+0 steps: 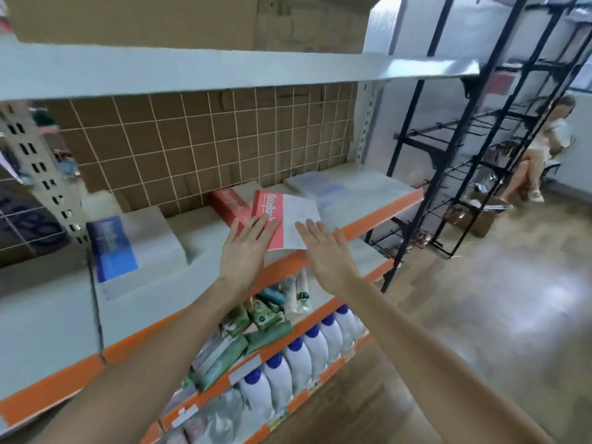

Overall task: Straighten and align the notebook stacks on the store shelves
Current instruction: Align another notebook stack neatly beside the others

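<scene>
Both flat, open hands, left hand (245, 248) and right hand (326, 251), are squaring the skewed red notebook stack (282, 216); the blue stack (112, 248) is seemingly awaiting attention.

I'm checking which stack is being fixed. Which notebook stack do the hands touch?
The red-and-white notebook stack at the shelf's front edge; the blue stack lies apart, untouched.

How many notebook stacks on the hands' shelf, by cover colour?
Red-and-white: 2, the front red stack under both hands, the rear red stack behind it
Blue-and-white: 1, the blue stack at left
Pale, too blurred to name a colour: 1, the pale stack at right
Total: 4
</scene>
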{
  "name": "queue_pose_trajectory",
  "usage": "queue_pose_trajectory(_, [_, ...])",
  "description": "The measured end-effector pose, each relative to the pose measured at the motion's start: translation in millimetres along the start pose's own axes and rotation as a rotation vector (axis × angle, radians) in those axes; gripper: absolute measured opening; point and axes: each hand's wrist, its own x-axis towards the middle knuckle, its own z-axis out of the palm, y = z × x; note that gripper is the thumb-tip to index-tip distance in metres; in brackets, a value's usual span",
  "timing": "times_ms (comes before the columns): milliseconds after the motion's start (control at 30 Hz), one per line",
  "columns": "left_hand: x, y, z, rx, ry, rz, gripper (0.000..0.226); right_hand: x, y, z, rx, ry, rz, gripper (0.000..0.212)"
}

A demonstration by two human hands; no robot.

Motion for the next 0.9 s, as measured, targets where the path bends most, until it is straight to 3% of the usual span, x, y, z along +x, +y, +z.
queue_pose_trajectory(133, [38.9,-10.7,25.3,0.007,-0.029,-0.111,0.069,57.9,24.8,7.1,-0.035,-0.054,-0.068,0.087])
queue_pose_trajectory(233, [53.0,-19.5,46.1,0.049,-0.11,-0.201,0.065,89.7,33.0,22.5,-0.043,-0.1,-0.112,0.069])
queue_pose_trajectory(433, [66.5,-31.0,70.9,0.092,-0.216,-0.323,0.064,139.7,49.4,52.3,-0.06,-0.166,-0.269,0.065])
queue_pose_trajectory(600, [78.8,-39.3,82.0,0.102,-0.413,-0.336,0.061,175.9,69.1,65.4,-0.044,-0.303,-0.399,0.056])
queue_pose_trajectory(767, [83.4,-39.1,83.5,0.047,-0.516,-0.388,0.106,207.8,82.1,73.3,0.036,-0.34,-0.505,0.062])
queue_pose_trajectory(867, [83.6,-44.3,86.0,0.041,-0.514,-0.432,0.084,221.9,87.9,77.5,0.139,-0.368,-0.556,0.068])
queue_pose_trajectory(900, [82.8,-44.5,86.0,0.035,-0.504,-0.462,0.088,224.6,90.4,78.6,0.177,-0.375,-0.567,0.07])
